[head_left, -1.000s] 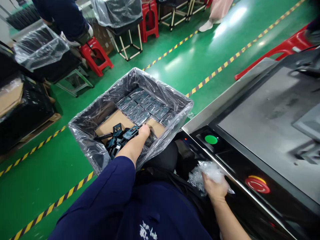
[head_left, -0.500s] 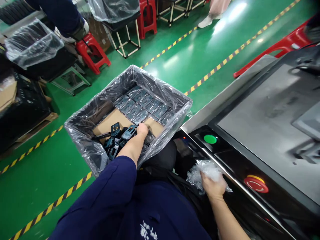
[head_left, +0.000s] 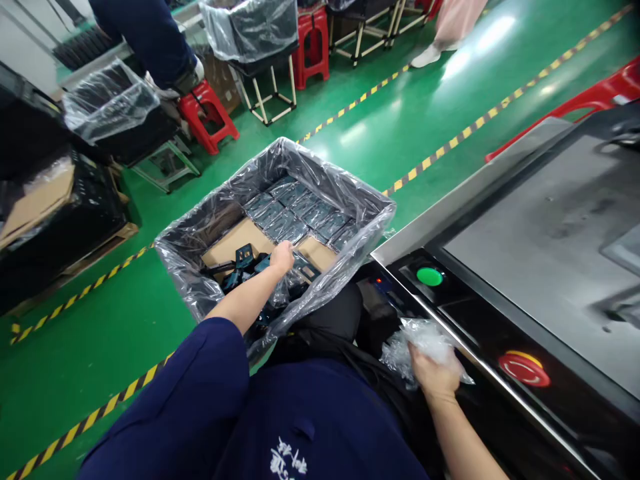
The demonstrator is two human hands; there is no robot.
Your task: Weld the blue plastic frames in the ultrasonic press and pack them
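Note:
A dark bin (head_left: 173,257) lined with clear plastic stands in front of me. Inside it, wrapped dark parts (head_left: 287,227) lie in rows at the far side, beside brown cardboard (head_left: 239,243). Loose black parts (head_left: 244,257) are heaped at the near side. My left hand (head_left: 283,259) is closed over the heap, with clear film hanging below its fingers; its grip is partly hidden. Down at the right, my right hand (head_left: 435,373) is wrapped round a bunch of crumpled clear plastic (head_left: 427,340), beside the machine's edge.
At the right stands a machine with a metal top (head_left: 545,233), a green button (head_left: 430,277) and a red stop button (head_left: 524,369). Red stools (head_left: 209,117) and lined bins (head_left: 250,30) stand across the green floor. A seated person (head_left: 150,40) is at the upper left.
My left hand has left the blue-black part it was at and now has clear film at its fingers. My right hand still holds the plastic. The whole view has shifted slightly.

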